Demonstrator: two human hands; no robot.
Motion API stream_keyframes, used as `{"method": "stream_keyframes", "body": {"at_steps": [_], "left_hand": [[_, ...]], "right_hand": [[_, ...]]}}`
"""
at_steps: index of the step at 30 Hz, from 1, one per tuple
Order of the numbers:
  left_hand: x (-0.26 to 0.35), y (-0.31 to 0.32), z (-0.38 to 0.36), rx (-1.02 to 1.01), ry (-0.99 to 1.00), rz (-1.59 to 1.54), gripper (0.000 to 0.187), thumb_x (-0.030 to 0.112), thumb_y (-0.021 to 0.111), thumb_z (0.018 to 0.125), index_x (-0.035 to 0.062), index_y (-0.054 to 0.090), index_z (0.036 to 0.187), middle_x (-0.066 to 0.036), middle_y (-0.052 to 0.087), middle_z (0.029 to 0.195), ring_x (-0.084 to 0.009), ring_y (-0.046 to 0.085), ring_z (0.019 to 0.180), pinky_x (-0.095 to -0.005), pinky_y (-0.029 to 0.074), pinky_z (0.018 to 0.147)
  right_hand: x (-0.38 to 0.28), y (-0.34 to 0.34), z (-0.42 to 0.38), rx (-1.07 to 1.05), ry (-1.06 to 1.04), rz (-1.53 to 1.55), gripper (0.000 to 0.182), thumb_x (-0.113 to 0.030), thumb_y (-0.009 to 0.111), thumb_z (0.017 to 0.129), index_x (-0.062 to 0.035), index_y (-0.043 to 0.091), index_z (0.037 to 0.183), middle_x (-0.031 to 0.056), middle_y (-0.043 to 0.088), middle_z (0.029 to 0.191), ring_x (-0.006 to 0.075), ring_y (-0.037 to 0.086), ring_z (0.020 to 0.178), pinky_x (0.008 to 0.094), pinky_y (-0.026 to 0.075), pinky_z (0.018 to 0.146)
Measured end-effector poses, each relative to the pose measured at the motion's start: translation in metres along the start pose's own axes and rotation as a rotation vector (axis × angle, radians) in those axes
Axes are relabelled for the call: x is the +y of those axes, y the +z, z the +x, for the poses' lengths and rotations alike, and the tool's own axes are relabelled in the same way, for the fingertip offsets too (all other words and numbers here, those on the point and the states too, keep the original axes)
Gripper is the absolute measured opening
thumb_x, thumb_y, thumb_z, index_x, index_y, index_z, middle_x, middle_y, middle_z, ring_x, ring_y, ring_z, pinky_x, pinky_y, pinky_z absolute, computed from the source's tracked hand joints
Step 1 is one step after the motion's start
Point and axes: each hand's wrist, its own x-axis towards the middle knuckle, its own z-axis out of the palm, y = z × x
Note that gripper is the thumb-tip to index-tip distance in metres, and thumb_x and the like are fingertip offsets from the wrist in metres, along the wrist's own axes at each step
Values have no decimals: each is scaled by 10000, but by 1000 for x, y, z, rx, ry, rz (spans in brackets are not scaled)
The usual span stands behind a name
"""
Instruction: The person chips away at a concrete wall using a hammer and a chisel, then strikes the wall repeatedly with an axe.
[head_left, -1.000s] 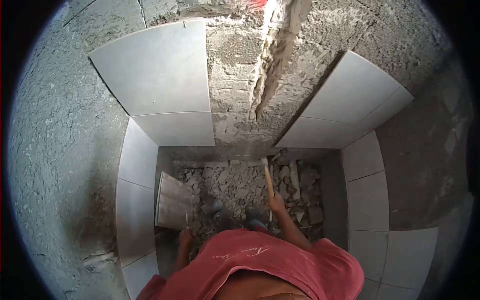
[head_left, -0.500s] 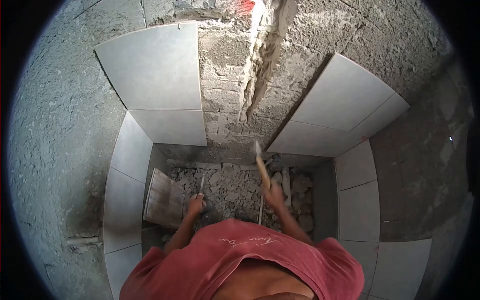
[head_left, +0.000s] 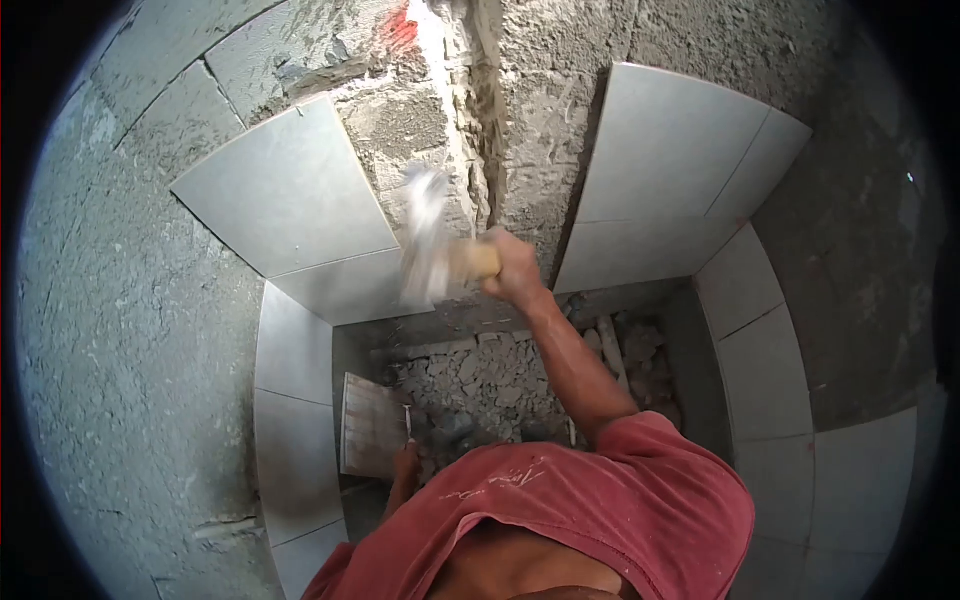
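Observation:
My right hand (head_left: 516, 268) is closed round the yellowish handle of a hammer (head_left: 478, 260), raised near the groove in the wall. Motion blurs the hammer's pale metal head, which shows in front of the left wall tiles and the bare wall. Low down on the left, my left hand (head_left: 407, 463) is closed on a thin metal chisel (head_left: 408, 422), whose end points up beside a dusty square board (head_left: 372, 428). Grey rubble (head_left: 485, 375) covers the floor between my arms.
Large grey tiles (head_left: 290, 195) are fixed left of the rough vertical groove (head_left: 478, 120), and more tiles (head_left: 660, 150) right of it. Tiled low side walls (head_left: 295, 440) flank the floor. Broken pieces and a pale pipe-like length (head_left: 612, 350) lie at the right.
My right hand has risen with the hammer from over the rubble to in front of the wall. My left hand still holds the chisel low down. The view has turned and shifted.

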Motion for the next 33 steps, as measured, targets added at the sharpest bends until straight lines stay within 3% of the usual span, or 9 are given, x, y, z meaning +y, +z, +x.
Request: {"method": "stream_keyframes", "body": {"at_steps": [2,5,10,16,20,21,28,30,33], "left_hand": [[-7,-18,-11,24,34,129,359,360,456,838,29,537,724,-77,509,602,-190,461,495,-345,355,461],[-50,-40,4,21,437,390,345,351,468,819,21,557,768,-104,526,622,-211,490,530,-379,380,502],[-190,-58,76,109,724,974,346,340,500,805,0,561,826,-125,545,658,-232,533,606,-420,401,596],[-79,-57,41,-24,593,1074,221,233,521,799,17,528,844,-187,589,730,-364,564,624,-454,411,530],[5,-39,-24,49,288,484,290,291,490,834,10,545,794,-173,579,698,-312,559,615,-427,393,565],[10,-41,-37,65,122,354,296,298,492,831,11,539,779,-183,579,701,-330,562,621,-431,393,561],[-81,-61,15,56,639,944,228,249,527,796,22,508,806,-204,576,722,-397,571,696,-456,423,604],[-74,-63,8,13,598,959,214,237,517,798,24,503,814,-207,578,735,-407,569,713,-461,428,616],[-70,-63,15,-24,562,893,221,245,494,809,24,496,819,-207,580,742,-413,568,727,-466,429,625]], "right_hand": [[49,28,-62,-3,892,-201,262,-138,582,694,-30,534,927,164,591,818,376,571,751,415,460,658],[68,42,-86,-95,1231,-37,260,-133,556,702,-23,527,936,215,588,850,398,567,790,440,448,692],[-38,-13,7,-232,567,-103,301,-149,588,673,-1,519,926,173,589,787,350,588,741,402,456,648],[-47,-21,55,56,-224,111,206,-120,581,682,-35,534,865,89,574,708,253,589,657,343,469,567],[52,28,-68,-16,1301,79,227,-136,536,750,-3,549,935,138,571,752,270,566,647,383,446,582],[47,36,-89,-23,1308,86,227,-136,536,750,-3,549,935,138,571,752,270,566,647,383,446,582],[-58,-21,15,-100,735,14,261,-140,569,683,-20,540,912,170,572,763,357,572,699,405,440,650],[-65,-35,45,76,129,51,249,-139,581,666,-20,532,879,181,551,731,370,558,678,372,442,610],[-26,-17,28,127,31,218,288,-135,594,662,-10,543,916,175,548,722,339,571,666,344,447,581]]}}
